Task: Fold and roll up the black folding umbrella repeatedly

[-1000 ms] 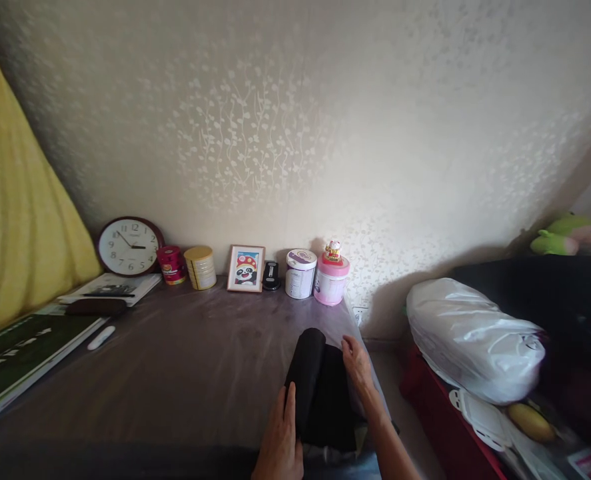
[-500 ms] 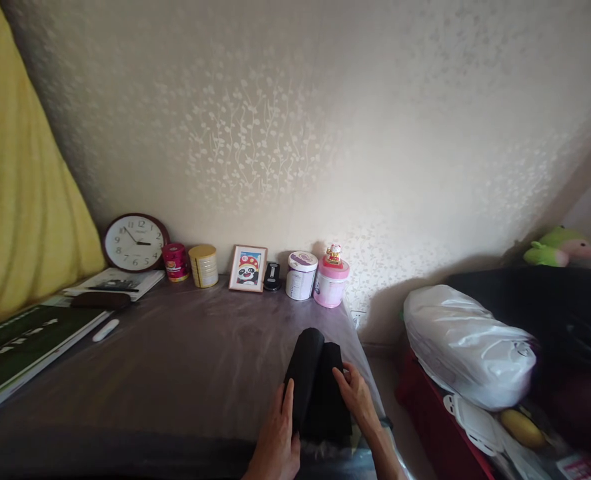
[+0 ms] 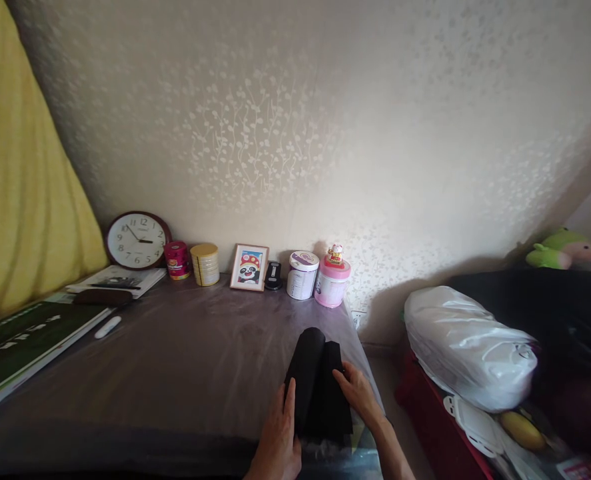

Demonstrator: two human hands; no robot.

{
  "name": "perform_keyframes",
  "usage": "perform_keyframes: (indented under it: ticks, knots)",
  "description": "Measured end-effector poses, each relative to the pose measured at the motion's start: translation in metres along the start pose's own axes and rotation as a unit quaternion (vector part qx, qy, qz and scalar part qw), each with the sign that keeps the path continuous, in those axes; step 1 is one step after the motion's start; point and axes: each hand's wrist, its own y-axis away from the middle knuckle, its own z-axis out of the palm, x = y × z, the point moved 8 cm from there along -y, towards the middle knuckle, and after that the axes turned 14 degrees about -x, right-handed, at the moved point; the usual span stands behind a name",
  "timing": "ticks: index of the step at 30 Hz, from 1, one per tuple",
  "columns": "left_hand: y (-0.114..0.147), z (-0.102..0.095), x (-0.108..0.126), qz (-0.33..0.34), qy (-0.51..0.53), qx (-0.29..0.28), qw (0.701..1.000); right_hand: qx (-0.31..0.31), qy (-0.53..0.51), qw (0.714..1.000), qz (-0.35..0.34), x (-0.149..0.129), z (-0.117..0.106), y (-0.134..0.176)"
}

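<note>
A black roll of sheet material (image 3: 307,377) lies near the table's front right corner, with a flat black flap (image 3: 331,393) unrolled to its right. I cannot tell whether it is cloth or another sheet. My left hand (image 3: 281,427) is closed around the roll's left side, fingers along it and thumb near its lower end. On the other side, my right hand (image 3: 358,393) pinches the right edge of the flap between thumb and fingers. The undersides of both the roll and the flap are hidden.
Along the wall stand a clock (image 3: 138,241), a red tin (image 3: 177,261), a yellow tin (image 3: 205,265), a panda picture (image 3: 249,267), a white tub (image 3: 302,277) and a pink tub (image 3: 332,285). Left is a green book (image 3: 22,343). A white bag (image 3: 468,343) sits beyond the table's right edge.
The camera view has shifted very slightly. Both hands keep their hold on the black roll and its flap, with hardly any movement.
</note>
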Motion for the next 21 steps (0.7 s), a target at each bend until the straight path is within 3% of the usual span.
perform_keyframes:
  ticks: [3, 5, 8, 13, 17, 21]
  knots:
    - [0.002, 0.002, 0.004, -0.005, -0.020, 0.001, 1.000, 0.086, 0.072, 0.994, 0.004, -0.008, -0.013, 0.007]
    - [0.002, 0.004, 0.006, -0.015, -0.044, -0.004, 0.999, 0.110, 0.085, 0.990, -0.016, -0.022, -0.009, 0.008]
    - [0.003, 0.005, 0.007, -0.030, -0.077, -0.008, 0.997, 0.057, 0.065, 0.996, -0.023, -0.042, 0.018, 0.001]
    - [0.007, 0.006, 0.010, -0.042, -0.109, -0.013, 0.993, 0.015, 0.051, 0.998, 0.034, -0.068, 0.057, -0.008]
    - [0.016, 0.014, 0.009, -0.045, -0.113, -0.027, 0.992, 0.011, 0.036, 0.997, 0.068, -0.077, 0.063, -0.009]
    - [0.024, 0.023, -0.007, -0.033, -0.088, -0.025, 0.995, 0.025, 0.041, 0.996, 0.073, -0.078, 0.062, -0.006]
